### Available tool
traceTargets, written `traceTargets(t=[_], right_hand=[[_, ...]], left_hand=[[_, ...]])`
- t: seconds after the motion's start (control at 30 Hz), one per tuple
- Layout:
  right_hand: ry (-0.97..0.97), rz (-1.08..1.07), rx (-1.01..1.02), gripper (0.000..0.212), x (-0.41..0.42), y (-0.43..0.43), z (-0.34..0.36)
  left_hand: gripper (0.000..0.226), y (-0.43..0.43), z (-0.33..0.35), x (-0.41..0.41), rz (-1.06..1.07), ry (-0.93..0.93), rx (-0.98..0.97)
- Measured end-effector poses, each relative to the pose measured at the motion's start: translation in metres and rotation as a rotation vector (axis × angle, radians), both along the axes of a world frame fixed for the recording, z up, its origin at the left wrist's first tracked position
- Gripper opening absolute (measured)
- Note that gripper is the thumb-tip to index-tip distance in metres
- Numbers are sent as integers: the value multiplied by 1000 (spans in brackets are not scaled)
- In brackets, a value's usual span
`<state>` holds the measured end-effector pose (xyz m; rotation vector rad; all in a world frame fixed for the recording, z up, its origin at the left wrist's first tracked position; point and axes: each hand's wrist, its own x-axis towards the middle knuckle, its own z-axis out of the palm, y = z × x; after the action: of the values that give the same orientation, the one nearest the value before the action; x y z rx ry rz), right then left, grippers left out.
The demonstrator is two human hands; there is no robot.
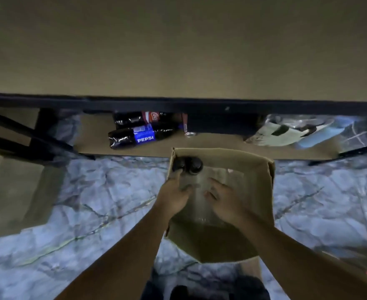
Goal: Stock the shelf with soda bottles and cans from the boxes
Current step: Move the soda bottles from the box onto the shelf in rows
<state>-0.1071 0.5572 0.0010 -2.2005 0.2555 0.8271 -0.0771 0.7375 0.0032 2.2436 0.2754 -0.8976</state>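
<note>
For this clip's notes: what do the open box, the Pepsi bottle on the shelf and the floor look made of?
Open box: brown cardboard, matte, with thin folded walls. Pepsi bottle: likely clear plastic over dark soda, glossy highlights, printed blue label. Floor: seems polished marble or marble-look tile, grey-white with veins.

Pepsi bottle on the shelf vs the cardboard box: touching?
Apart. The head view shows a strip of bare shelf board between the Pepsi bottle and the cardboard box rim.
</note>
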Motion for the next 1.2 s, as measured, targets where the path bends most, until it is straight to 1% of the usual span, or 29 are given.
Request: traceTargets(t=[0.07,0.1,0.17,0.2,0.27,0.33,0.43,0.5,0.57,0.63,0.67,0.77,0.9,0.97,1.07,1.13,1.2], right_hand=[[13,-60,34,53,14,3,-50],[-10,-70,29,53,23,5,-71],[-83,-56,-38,55,43,8,-102],[-124,-38,-83,58,53,10,-115],[-140,4,-114,63,70,16,-131],[-147,64,-145,62,81,20,-142],[-194,59,-196,47,84,21,-150],[-201,72,-241,36,79,19,-154],[-207,100,-219,32,67,16,-157],[-177,93,-167,32,53,12,-155],[-168,78,-144,31,46,10,-151],[-205,6,-93,26,26,3,-128],[-244,-5,-76,25,-8,-8,-63],[-266,22,-67,23,-26,-14,-20],[-297,64,-36,24,-48,-19,54],[-306,89,-23,26,-58,-19,108],[-315,106,19,24,-64,-18,167]], left_hand=[[76,-7,-47,6,92,-7,-35],[81,-11,-64,10,124,-24,-50],[85,-17,-91,20,200,-64,-79],[84,-21,-101,25,237,-74,-85],[76,-27,-117,37,257,-73,-61],[70,-32,-126,45,249,-72,-45],[66,-34,-131,48,251,-88,-33],[57,-34,-133,46,281,-104,-30],[44,-32,-136,41,316,-105,-28],[27,-31,-137,32,341,-114,-42],[23,-31,-135,27,333,-125,-41],[25,-29,-118,4,349,-119,-31],[19,-23,-68,-37,370,-168,-18],[15,-18,-26,-54,344,-211,-30],[10,-8,50,-76,237,-253,-43],[13,2,105,-90,193,-268,-63],[16,11,161,-104,166,-281,-96]])
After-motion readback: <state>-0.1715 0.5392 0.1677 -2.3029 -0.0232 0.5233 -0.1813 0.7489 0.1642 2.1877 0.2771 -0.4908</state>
